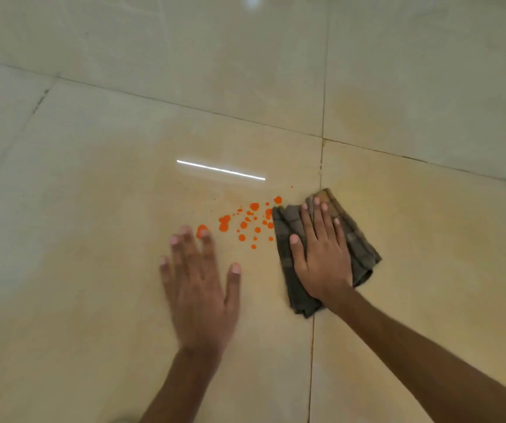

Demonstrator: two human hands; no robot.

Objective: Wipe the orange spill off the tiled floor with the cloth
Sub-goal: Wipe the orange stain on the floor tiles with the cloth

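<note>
Right hand flat, fingers spread, pressing folded dark cloth onto tiled floor across a grout line. Orange spill, scattered droplets, touches cloth's left edge. Left hand splayed, blurred, holding nothing, fingertips at leftmost droplet.

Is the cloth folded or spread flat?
Folded: the cloth shows layered edges and creases under the right hand.

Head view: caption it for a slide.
Right hand presses cloth beside orange spill; left hand open.
</note>
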